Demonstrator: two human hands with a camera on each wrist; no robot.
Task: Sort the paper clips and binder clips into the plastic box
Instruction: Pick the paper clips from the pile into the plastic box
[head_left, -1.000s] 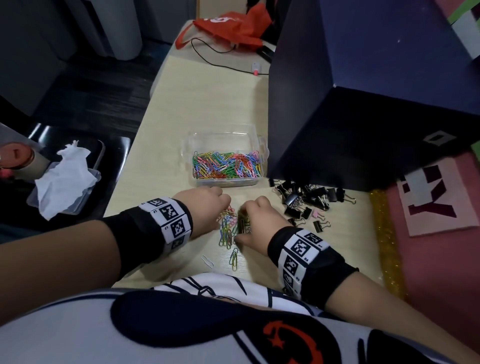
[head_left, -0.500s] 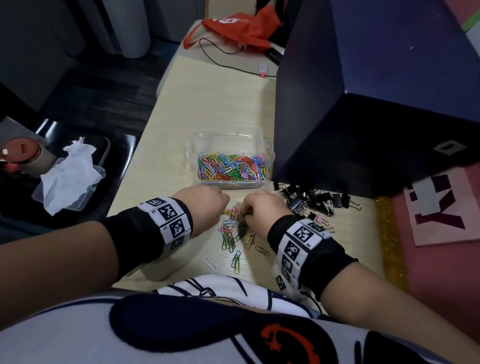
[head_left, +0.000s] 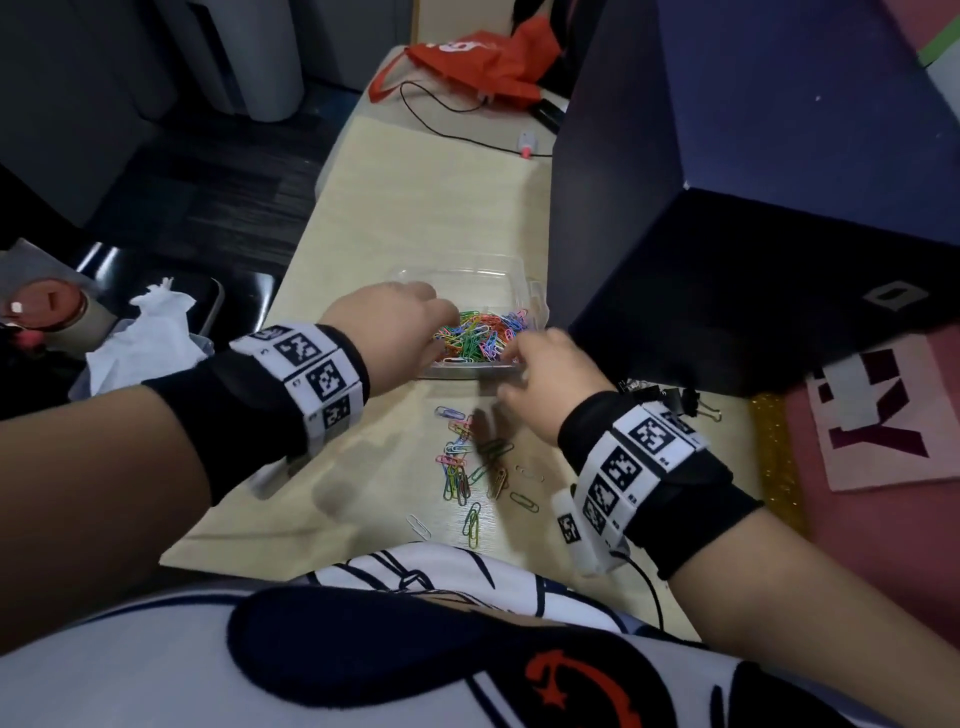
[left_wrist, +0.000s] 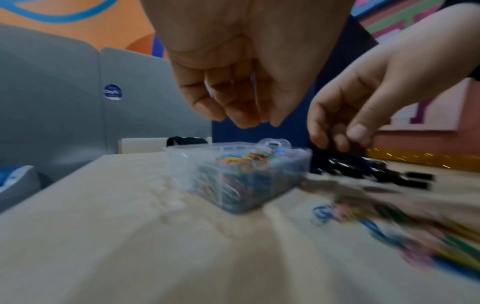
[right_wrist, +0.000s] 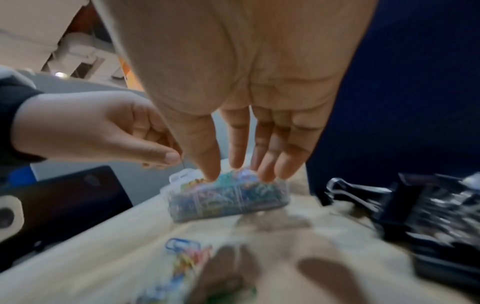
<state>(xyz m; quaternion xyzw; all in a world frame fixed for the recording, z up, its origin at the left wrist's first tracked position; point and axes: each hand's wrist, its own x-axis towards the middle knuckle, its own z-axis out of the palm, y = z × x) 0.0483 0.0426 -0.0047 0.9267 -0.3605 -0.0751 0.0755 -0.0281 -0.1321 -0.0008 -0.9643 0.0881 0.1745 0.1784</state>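
A clear plastic box (head_left: 467, 271) holds a heap of coloured paper clips (head_left: 480, 338). My left hand (head_left: 449, 325) hovers over the box's left part, fingertips bunched against the thumb (left_wrist: 249, 121). In the right wrist view a thin clip wire shows under that thumb (right_wrist: 183, 162). My right hand (head_left: 511, 349) is at the box's near right edge, its fingers (right_wrist: 270, 156) stretched down over the clips and holding nothing. More loose paper clips (head_left: 462, 462) lie on the table nearer me. Black binder clips (head_left: 680, 400) lie right of the box.
A tall dark blue box (head_left: 727, 234) stands close against the plastic box's right side. At the table's far end lie a red bag (head_left: 478, 62) and a black cable (head_left: 447, 117). A tissue (head_left: 150, 338) rests on the chair to the left.
Both hands have risen from the loose paper clips on the table and moved forward to the plastic box. The right hand's fingers have opened over it.
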